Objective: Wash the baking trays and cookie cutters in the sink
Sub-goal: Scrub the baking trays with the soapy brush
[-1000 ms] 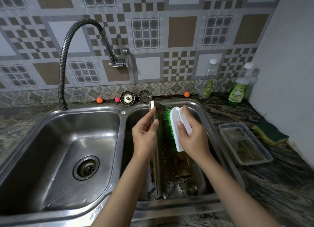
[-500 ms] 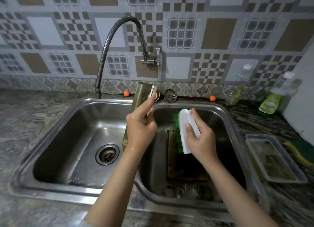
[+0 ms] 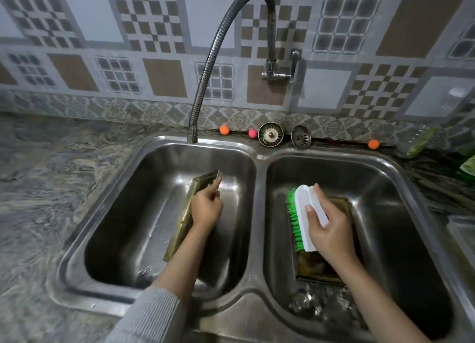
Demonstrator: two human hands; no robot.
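Left hand (image 3: 207, 206) pinches the tarnished rectangular metal baking tray (image 3: 185, 215) by its long rim, tilted on edge in the left basin of the steel double sink (image 3: 259, 157), likely parked for rinsing. Right hand (image 3: 327, 227) grips the white green-bristled scrub brush (image 3: 304, 215) over a second dark tray (image 3: 321, 270) lying flat in the right basin. Cookie cutters (image 3: 308, 300) at that basin's near edge are blurred, count unclear.

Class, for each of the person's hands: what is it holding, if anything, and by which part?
The left hand grips a baking tray by its upper rim, in the left basin. The right hand holds the scrubbing brush by its white back.
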